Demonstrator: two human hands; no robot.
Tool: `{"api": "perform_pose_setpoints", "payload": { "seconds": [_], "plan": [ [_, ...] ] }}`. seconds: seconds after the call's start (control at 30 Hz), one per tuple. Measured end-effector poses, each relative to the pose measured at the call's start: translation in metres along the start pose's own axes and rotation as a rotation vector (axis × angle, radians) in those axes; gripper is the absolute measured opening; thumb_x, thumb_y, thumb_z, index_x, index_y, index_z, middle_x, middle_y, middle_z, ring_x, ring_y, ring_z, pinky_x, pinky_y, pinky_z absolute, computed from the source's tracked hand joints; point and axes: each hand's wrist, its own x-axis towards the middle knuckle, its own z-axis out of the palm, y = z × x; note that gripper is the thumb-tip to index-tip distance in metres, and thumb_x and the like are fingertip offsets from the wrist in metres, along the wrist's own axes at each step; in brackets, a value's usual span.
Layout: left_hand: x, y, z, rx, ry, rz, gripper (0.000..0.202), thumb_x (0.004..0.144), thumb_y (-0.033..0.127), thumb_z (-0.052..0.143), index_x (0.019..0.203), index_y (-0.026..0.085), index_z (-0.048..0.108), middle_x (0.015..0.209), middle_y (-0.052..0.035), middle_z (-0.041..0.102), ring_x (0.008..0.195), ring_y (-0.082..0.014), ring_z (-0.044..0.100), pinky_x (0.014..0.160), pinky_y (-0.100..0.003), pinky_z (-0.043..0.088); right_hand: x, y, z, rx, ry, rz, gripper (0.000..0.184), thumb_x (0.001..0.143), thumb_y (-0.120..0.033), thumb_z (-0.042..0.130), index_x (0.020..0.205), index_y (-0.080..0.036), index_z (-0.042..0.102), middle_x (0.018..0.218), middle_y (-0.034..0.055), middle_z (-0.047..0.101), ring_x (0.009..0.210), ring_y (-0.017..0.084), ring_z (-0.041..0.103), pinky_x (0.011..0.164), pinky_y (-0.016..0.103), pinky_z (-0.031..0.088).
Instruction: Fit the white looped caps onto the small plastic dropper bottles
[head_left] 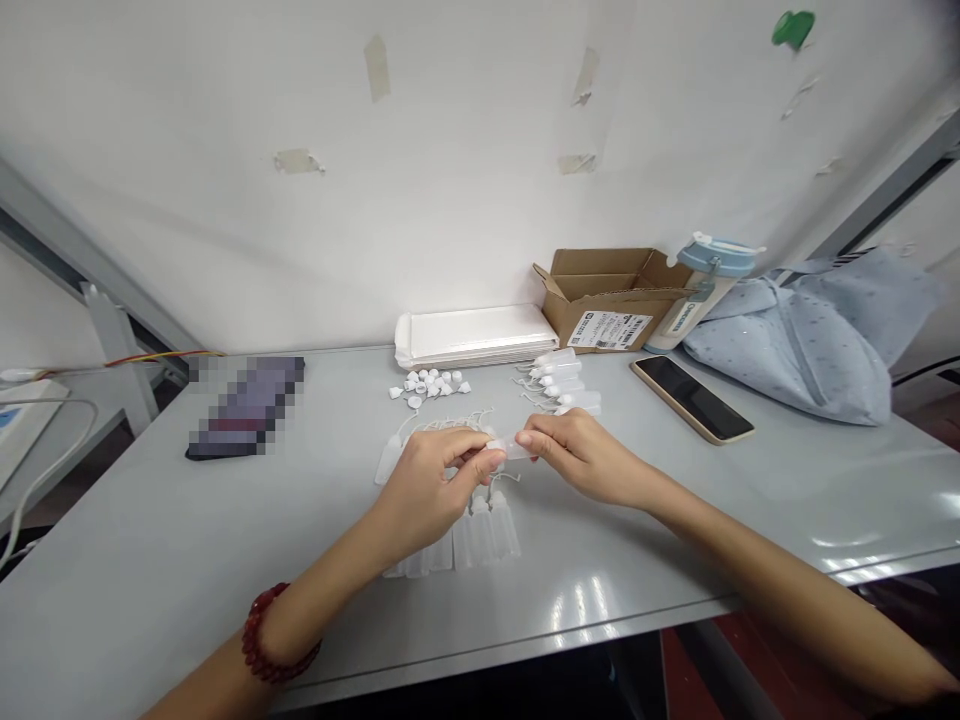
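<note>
A small translucent plastic bottle [517,450] is held sideways between my two hands, above the grey table. My left hand [442,480] pinches its left end, where a white cap partly shows behind the fingers. My right hand [581,455] grips the right end between thumb and fingers. Beneath and around my left hand lie several similar bottles [487,530] with thin strings at their tops, partly hidden by the hand and forearm. Loose white caps [427,385] form a small pile beyond my left hand. Capped bottles [566,385] lie in a stack beyond my right hand.
White flat boxes [476,335] lie against the wall beside an open cardboard box [611,295]. A blue-lidded drinking bottle [694,295] leans there, with a light blue cloth bag [802,340] to its right. One phone [691,398] lies at right; a pixelated dark object [247,410] lies at left.
</note>
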Motion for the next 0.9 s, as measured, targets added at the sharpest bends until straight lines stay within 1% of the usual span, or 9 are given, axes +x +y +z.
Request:
{"api": "perform_pose_setpoints", "payload": {
  "seconds": [0.13, 0.2, 0.3, 0.4, 0.53, 0.67, 0.73, 0.8, 0.9],
  "plan": [
    [-0.002, -0.002, 0.006, 0.180, 0.095, 0.184, 0.024, 0.090, 0.022, 0.046, 0.071, 0.017, 0.059, 0.063, 0.0000, 0.058, 0.059, -0.0128, 0.050, 0.058, -0.025, 0.039, 0.000, -0.001, -0.004, 0.100, -0.045, 0.052, 0.045, 0.096, -0.041, 0.034, 0.063, -0.016, 0.052, 0.054, -0.0028, 0.046, 0.053, 0.011, 0.044, 0.056, 0.024, 0.034],
    [-0.002, -0.001, 0.006, 0.169, 0.139, 0.185, 0.019, 0.090, 0.023, 0.048, 0.077, 0.018, 0.060, 0.067, -0.0004, 0.059, 0.061, -0.0130, 0.051, 0.060, -0.025, 0.040, 0.000, -0.001, -0.005, 0.145, -0.033, 0.069, 0.045, 0.096, -0.043, 0.035, 0.065, -0.016, 0.053, 0.053, -0.0039, 0.043, 0.051, 0.010, 0.041, 0.053, 0.024, 0.033],
    [-0.001, 0.002, 0.003, 0.016, 0.073, 0.007, 0.026, 0.092, 0.032, 0.045, 0.077, 0.018, 0.062, 0.069, -0.0004, 0.062, 0.062, -0.0129, 0.055, 0.058, -0.023, 0.042, -0.001, -0.002, -0.004, 0.145, 0.033, 0.035, 0.041, 0.096, -0.043, 0.036, 0.070, -0.016, 0.053, 0.055, -0.0039, 0.043, 0.051, 0.010, 0.040, 0.051, 0.023, 0.033],
    [-0.001, 0.006, -0.001, -0.158, -0.077, -0.160, 0.044, 0.094, 0.041, 0.036, 0.068, 0.017, 0.061, 0.067, -0.0016, 0.064, 0.062, -0.0130, 0.056, 0.058, -0.023, 0.045, -0.002, -0.004, -0.001, 0.075, 0.102, -0.061, 0.031, 0.096, -0.037, 0.039, 0.082, -0.016, 0.057, 0.068, 0.0005, 0.056, 0.060, 0.012, 0.049, 0.058, 0.024, 0.038],
    [0.001, 0.007, -0.004, -0.353, -0.114, -0.246, 0.044, 0.093, 0.046, 0.039, 0.068, 0.016, 0.060, 0.057, -0.0017, 0.062, 0.058, -0.0137, 0.058, 0.060, -0.025, 0.048, -0.004, -0.002, 0.005, -0.138, 0.224, -0.259, 0.026, 0.095, -0.036, 0.041, 0.099, -0.015, 0.056, 0.081, 0.0071, 0.060, 0.068, 0.016, 0.053, 0.060, 0.027, 0.042],
    [0.001, 0.008, -0.004, -0.452, -0.144, -0.314, 0.043, 0.091, 0.048, 0.041, 0.067, 0.017, 0.057, 0.050, 0.0016, 0.056, 0.048, -0.0123, 0.055, 0.055, -0.026, 0.046, -0.007, 0.000, 0.009, -0.360, 0.269, -0.413, 0.029, 0.097, -0.035, 0.037, 0.100, -0.012, 0.054, 0.077, 0.0097, 0.057, 0.068, 0.019, 0.050, 0.057, 0.029, 0.041],
    [0.001, 0.008, -0.004, -0.434, -0.148, -0.307, 0.044, 0.091, 0.048, 0.042, 0.063, 0.018, 0.055, 0.047, 0.0031, 0.053, 0.047, -0.0114, 0.053, 0.058, -0.026, 0.046, -0.008, -0.002, 0.007, -0.329, 0.245, -0.417, 0.028, 0.097, -0.034, 0.037, 0.099, -0.011, 0.054, 0.073, 0.0079, 0.056, 0.064, 0.018, 0.049, 0.055, 0.029, 0.038],
    [-0.001, 0.009, -0.003, -0.378, -0.145, -0.269, 0.045, 0.092, 0.046, 0.041, 0.057, 0.019, 0.051, 0.046, 0.0033, 0.052, 0.050, -0.0119, 0.054, 0.064, -0.027, 0.047, -0.010, -0.006, 0.004, -0.201, 0.193, -0.373, 0.026, 0.097, -0.033, 0.038, 0.097, -0.013, 0.055, 0.073, 0.0060, 0.056, 0.063, 0.016, 0.049, 0.057, 0.028, 0.038],
    [-0.003, 0.009, -0.002, -0.221, -0.113, -0.182, 0.044, 0.093, 0.041, 0.040, 0.056, 0.019, 0.050, 0.049, 0.0023, 0.057, 0.055, -0.0125, 0.055, 0.063, -0.025, 0.045, -0.011, -0.011, 0.000, 0.070, 0.093, -0.186, 0.025, 0.096, -0.032, 0.041, 0.088, -0.015, 0.059, 0.070, 0.0012, 0.055, 0.059, 0.012, 0.047, 0.056, 0.025, 0.037]
  ]
}}
